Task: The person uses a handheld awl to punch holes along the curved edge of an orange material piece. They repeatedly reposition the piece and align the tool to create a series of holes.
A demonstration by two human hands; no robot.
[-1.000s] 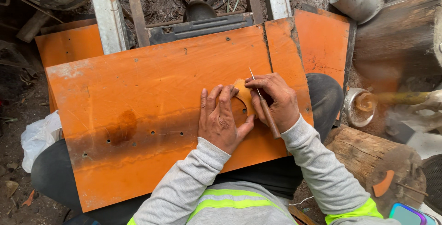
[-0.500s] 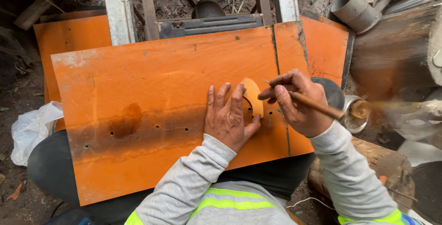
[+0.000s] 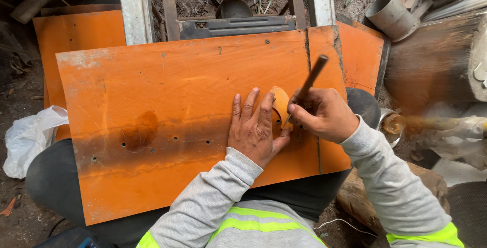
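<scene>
orange board (image 3: pixel 167 126) lies across the person's lap, left hand (image 3: pixel 253 128) flat with fingers spread, pressing a small curved orange template (image 3: pixel 280 103) onto it, right hand (image 3: pixel 324 113) fingers closed around a brown pencil-like stick (image 3: pixel 308 81) beside the template's edge.

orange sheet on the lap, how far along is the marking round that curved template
Done: the orange sheet lies across the lap, and the left hand presses the curved template flat on it.
In hand: the right hand holds a thin stick tool, its tip at the template's right edge.
Left: no finished outline shows around the template, so most of the tracing looks undone, and no cut follows its shape.
</scene>
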